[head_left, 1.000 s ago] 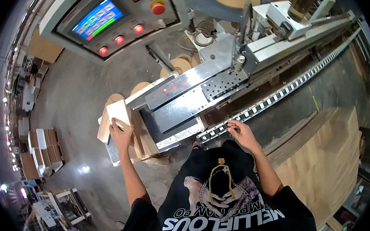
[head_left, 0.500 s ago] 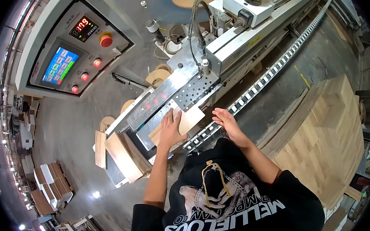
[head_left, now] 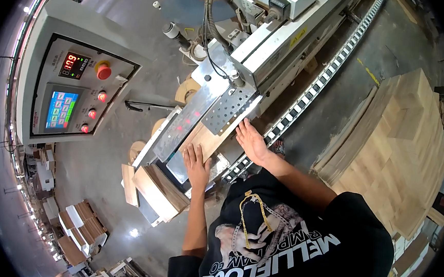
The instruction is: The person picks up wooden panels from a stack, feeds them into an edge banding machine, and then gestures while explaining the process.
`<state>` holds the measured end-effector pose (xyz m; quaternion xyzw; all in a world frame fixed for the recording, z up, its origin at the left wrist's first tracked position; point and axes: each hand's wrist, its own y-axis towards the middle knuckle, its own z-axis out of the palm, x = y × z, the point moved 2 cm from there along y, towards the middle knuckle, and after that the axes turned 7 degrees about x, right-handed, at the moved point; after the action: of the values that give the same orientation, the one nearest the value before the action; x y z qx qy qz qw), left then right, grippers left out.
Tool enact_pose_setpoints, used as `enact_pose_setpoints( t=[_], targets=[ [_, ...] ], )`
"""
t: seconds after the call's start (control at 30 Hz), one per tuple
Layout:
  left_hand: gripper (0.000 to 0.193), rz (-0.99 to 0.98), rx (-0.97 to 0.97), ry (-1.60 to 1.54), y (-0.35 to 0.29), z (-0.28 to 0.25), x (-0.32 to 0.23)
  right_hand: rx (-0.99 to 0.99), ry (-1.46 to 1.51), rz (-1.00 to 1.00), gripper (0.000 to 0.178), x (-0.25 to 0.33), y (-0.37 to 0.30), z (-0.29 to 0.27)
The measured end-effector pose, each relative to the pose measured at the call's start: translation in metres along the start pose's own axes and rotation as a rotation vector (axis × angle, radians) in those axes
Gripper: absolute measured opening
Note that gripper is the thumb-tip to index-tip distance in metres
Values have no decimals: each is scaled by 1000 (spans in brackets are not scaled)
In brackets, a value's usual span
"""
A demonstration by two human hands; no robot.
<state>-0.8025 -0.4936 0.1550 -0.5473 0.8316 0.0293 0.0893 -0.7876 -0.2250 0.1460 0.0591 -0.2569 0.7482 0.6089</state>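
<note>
Left hand flat, fingers spread, pressing near end of wood panel onto machine infeed plate, not gripping. Right hand open too, palm down against panel's right edge beside the roller track, presumably for alignment. More panels stacked at left, in reach. Control panel farther left.

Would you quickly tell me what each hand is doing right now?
Left hand: open, flat on the pale rectangular wooden panel.
Right hand: open, pressing the same panel.
</note>
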Motion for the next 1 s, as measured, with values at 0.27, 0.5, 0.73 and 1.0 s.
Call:
enact_pose_setpoints(
  t=[0.27, 0.5, 0.73, 1.0],
  targets=[
    [80, 25, 117, 16, 10, -7, 11, 25, -125, -159, 84, -16, 4, -4],
    [78, -12, 85, 25, 33, 6, -28, -23, -292, -236, 86, 5, 14, -21],
    [59, -20, -11, 9, 65, 24, -70, -109, -266, -213, 97, 69, 22, -33],
    [58, -201, 31, -156, 107, 50, -117, -159, -249, -219, 98, 129, 41, -68]
  ],
)
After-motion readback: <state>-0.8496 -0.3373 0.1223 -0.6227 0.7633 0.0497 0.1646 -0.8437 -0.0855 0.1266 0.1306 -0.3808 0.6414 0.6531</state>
